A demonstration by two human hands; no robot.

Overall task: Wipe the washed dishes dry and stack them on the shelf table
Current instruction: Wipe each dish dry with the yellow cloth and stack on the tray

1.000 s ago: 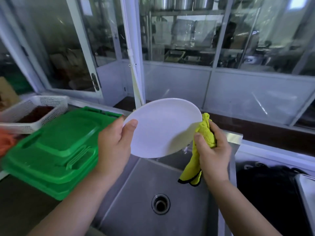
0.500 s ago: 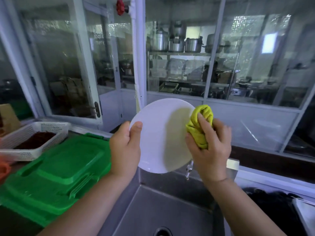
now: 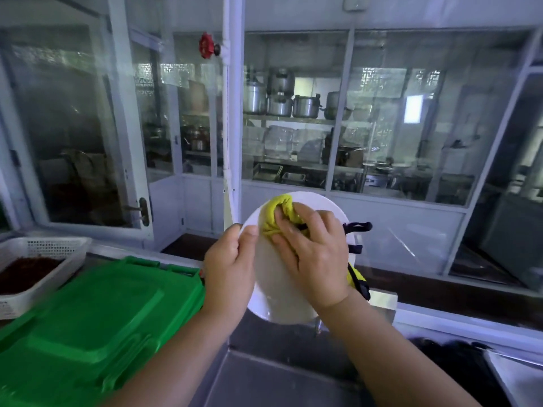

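A steel sink (image 3: 279, 386) lies lowest in the view, right under the person's forearms. To its left, stacked green plastic lids (image 3: 88, 318) cover the counter. To its right sits something black (image 3: 449, 362), too dark to make out.

Above the sink, both hands hold a white plate (image 3: 273, 292) up in the air, nearly upright, with its face turned toward the person. The left hand (image 3: 229, 265) grips the plate's left rim, thumb hooked over the front and the other fingers hidden behind. The right hand (image 3: 314, 254) grasps a bunched yellow cloth (image 3: 276, 212) with curled fingers and presses it against the upper part of the plate's face. Dark-edged ends of the cloth stick out past the plate's right rim and hang below the wrist.

Further left, behind the green lids, a white basket (image 3: 44, 254) holds something dark reddish brown.

Beyond the counter stands a glass partition with pale frames. A white pipe (image 3: 232, 127) runs down it, carrying a red valve wheel (image 3: 207, 45). Through the glass, metal pots (image 3: 282, 98) sit on a shelf, with trays lower down.
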